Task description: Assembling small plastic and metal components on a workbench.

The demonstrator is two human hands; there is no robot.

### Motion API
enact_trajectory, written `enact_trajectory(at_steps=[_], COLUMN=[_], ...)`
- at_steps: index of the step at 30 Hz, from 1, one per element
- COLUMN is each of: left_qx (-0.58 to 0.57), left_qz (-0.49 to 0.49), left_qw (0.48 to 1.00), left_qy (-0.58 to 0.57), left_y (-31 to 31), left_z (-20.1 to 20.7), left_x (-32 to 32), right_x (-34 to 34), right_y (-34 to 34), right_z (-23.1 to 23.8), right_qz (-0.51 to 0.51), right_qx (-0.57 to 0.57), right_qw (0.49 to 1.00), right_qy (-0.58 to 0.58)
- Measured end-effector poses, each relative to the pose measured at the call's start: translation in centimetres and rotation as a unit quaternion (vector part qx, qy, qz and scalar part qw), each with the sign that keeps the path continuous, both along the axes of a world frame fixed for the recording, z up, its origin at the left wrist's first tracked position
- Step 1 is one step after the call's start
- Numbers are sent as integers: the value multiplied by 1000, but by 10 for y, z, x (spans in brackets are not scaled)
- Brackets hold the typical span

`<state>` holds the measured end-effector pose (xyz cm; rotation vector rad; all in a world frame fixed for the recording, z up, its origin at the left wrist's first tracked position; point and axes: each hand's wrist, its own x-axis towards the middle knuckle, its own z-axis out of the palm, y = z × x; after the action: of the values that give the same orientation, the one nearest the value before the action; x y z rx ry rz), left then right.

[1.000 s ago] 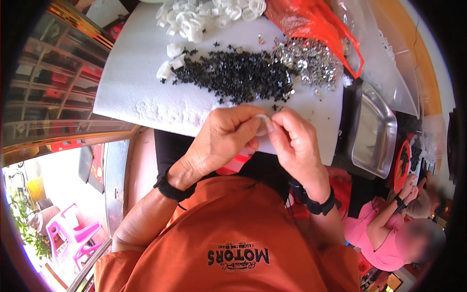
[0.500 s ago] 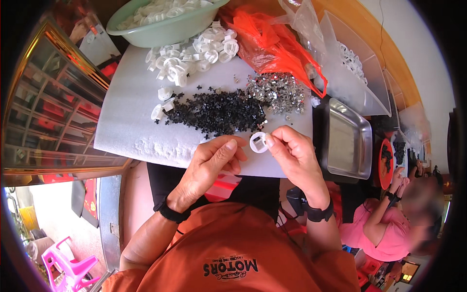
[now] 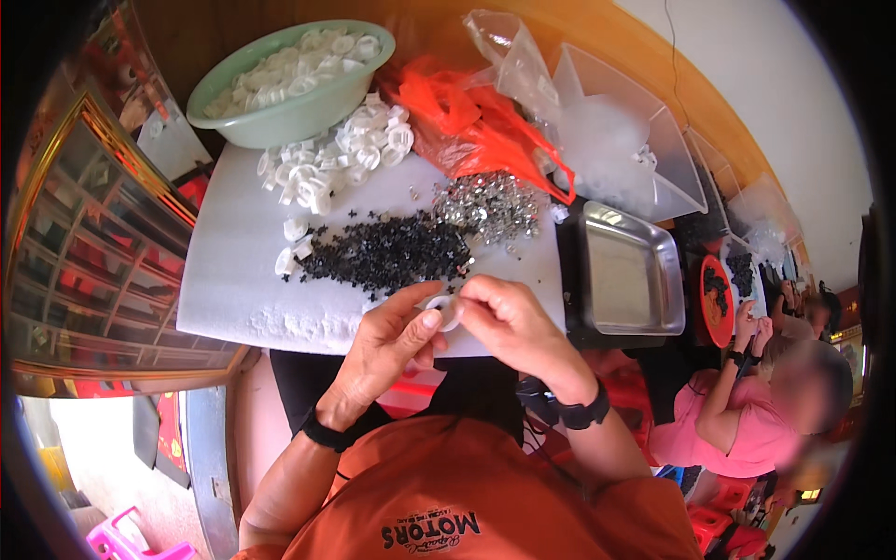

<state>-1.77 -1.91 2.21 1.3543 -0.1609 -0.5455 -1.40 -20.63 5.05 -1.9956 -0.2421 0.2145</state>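
Both hands meet over the near edge of the white foam-topped table. Between them is a small round white plastic part, partly covered by fingers. My left hand grips it from the left with thumb and fingers. From the right, my right hand is closed at the part's edge, its fingertips bunched; whether they hold a smaller piece is hidden. Just beyond the hands lies a heap of small black cross-shaped pieces. Small shiny metal pieces are piled to its right.
Loose white parts lie before a green basin full of more. A red plastic bag sits at the back. Right of the table are a metal tray and a clear bin. A co-worker in pink sits farther right.
The white part has gone from my right hand's pinch to between both hands, with my left hand now gripping it. The whole view has shifted slightly.
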Motion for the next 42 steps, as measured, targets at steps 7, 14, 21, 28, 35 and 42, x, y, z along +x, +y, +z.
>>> enact_trajectory(at_steps=[7, 14, 21, 28, 35, 42], left_qx=[14, -20, -20, -25, -20, 16], left_qz=[4, -2, -2, -7, -19, -24], left_qw=[1000, 1000, 1000, 999, 999, 997], left_qy=[19, 8, -21, -32, -46, -76], left_y=[3, 6, 6, 7, 6, 7], left_z=[-4, -17, -23, -25, -27, -28], left_x=[0, 2, 0, 2, 2, 1], right_x=[39, 34, 50, 120, 176, 174], right_y=[-92, -76, 5, 56, 76, 92], right_z=[78, 76, 85, 54, 11, 12], right_qz=[-225, -218, -18, 133, 135, 78], right_qx=[117, 3, -99, -311, -374, -398], right_qw=[967, 975, 990, 928, 905, 903], right_qy=[-34, -45, -99, -158, -150, -144])
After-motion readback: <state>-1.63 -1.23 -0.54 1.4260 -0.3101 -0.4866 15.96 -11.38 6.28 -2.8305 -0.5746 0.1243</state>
